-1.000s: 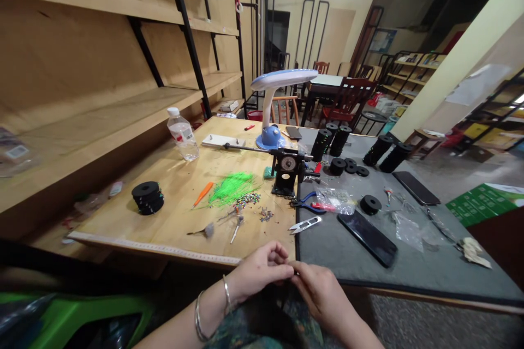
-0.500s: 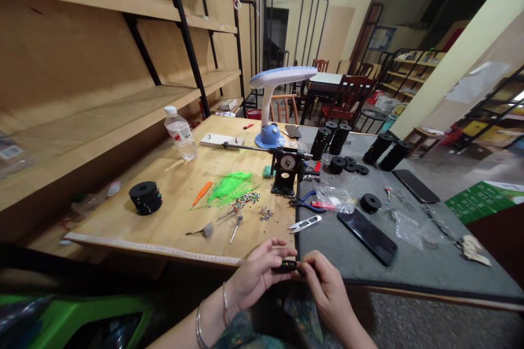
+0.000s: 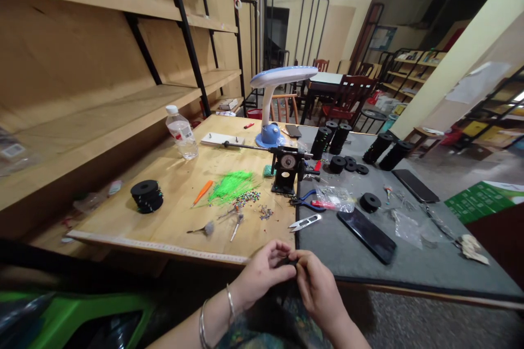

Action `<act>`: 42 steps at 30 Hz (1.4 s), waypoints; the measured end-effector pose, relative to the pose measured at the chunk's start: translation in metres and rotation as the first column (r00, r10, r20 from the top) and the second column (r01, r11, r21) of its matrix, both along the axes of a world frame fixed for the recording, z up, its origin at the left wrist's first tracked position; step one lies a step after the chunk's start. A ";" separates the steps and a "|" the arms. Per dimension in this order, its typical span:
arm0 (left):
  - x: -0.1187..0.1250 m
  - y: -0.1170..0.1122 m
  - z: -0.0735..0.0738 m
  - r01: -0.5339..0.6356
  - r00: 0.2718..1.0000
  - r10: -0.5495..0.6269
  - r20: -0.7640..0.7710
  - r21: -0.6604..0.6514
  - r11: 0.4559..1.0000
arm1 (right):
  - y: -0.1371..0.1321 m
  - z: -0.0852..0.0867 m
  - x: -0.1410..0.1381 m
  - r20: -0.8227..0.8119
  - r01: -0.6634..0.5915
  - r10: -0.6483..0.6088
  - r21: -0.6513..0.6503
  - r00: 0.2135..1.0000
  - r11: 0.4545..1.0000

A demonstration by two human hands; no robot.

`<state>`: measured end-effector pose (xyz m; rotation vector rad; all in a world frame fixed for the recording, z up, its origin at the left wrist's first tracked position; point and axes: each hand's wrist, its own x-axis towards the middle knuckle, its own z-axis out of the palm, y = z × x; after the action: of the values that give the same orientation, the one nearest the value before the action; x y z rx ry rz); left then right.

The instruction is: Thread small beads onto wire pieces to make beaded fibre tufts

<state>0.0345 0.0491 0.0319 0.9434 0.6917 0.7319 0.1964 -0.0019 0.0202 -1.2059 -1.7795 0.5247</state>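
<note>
Black spool (image 3: 291, 263), mostly hidden, is pinched between left hand (image 3: 262, 271) and right hand (image 3: 318, 284); the capped bottle (image 3: 180, 132) holds clear liquid (image 3: 189, 149).

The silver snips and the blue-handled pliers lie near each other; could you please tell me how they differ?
The silver snips look metallic throughout, while the blue-handled pliers have coloured grips. The snips lie nearer the hands; the pliers sit farther back. Both lie across the boundary between wooden tabletop and grey mat.
</note>
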 end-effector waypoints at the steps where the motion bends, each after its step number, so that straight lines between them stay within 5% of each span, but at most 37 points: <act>1: 0.000 0.000 0.001 0.006 1.000 -0.005 -0.027 0.022 1.000 | 0.000 0.001 0.001 0.021 -0.021 0.021 -0.002 1.000 1.000; 8: 0.005 -0.004 -0.001 0.061 0.995 -0.046 0.092 -0.164 0.985 | 0.002 0.008 0.002 -0.228 -0.047 0.001 -0.200 0.974 0.979; 13: 0.008 -0.005 0.001 0.047 0.998 -0.038 0.057 -0.164 0.985 | 0.003 0.008 0.002 -0.211 -0.046 -0.006 -0.244 0.977 0.969; 33: 0.012 -0.010 0.004 0.026 0.995 -0.010 0.097 -0.166 0.986 | 0.004 0.010 -0.002 -0.024 0.008 -0.011 -0.121 1.000 0.993; 42: 0.012 -0.011 -0.001 -0.013 0.995 0.018 -0.099 0.052 0.999 | 0.007 0.009 -0.005 0.044 -0.022 0.026 -0.082 0.999 0.996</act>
<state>0.0461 0.0377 0.0313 1.0276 0.7712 0.7224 0.1909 0.0052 0.0291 -1.2621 -1.8283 0.5930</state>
